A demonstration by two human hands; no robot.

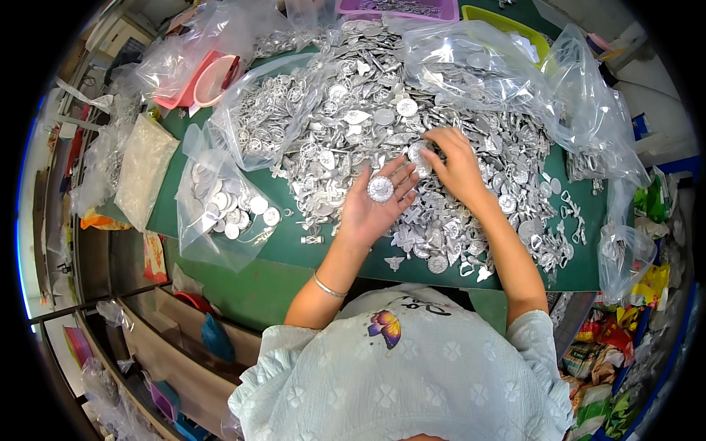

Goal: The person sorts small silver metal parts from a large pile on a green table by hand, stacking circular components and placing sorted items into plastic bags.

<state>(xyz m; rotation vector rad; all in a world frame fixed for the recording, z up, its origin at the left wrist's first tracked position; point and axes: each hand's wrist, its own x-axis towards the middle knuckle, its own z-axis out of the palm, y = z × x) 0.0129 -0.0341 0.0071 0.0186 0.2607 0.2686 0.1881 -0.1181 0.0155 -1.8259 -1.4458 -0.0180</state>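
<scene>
My left hand (pixel 373 202) is palm up with fingers spread, and a round silver medallion (pixel 381 189) with a patterned rim rests on it. Just to the right, my right hand (pixel 454 163) is curled, thumb toward fingers, at a second round silver medallion (pixel 419 156). The thumb and fingers seem to grip its edge, close to my left fingertips. Both hands are over the near part of a large heap of small silver-coloured metal pieces (pixel 346 125). Discs, leaf shapes and clasp-like parts show in the heap.
The heap covers much of a green table (pixel 294 250). At left, a clear bag (pixel 198 239) holds round discs; another plastic bag (pixel 254 140) holds ring-shaped pieces. Pink (pixel 193 79), purple (pixel 441 9) and yellow-green trays (pixel 507 22) stand farther back. Clear plastic (pixel 471 59) covers the far right.
</scene>
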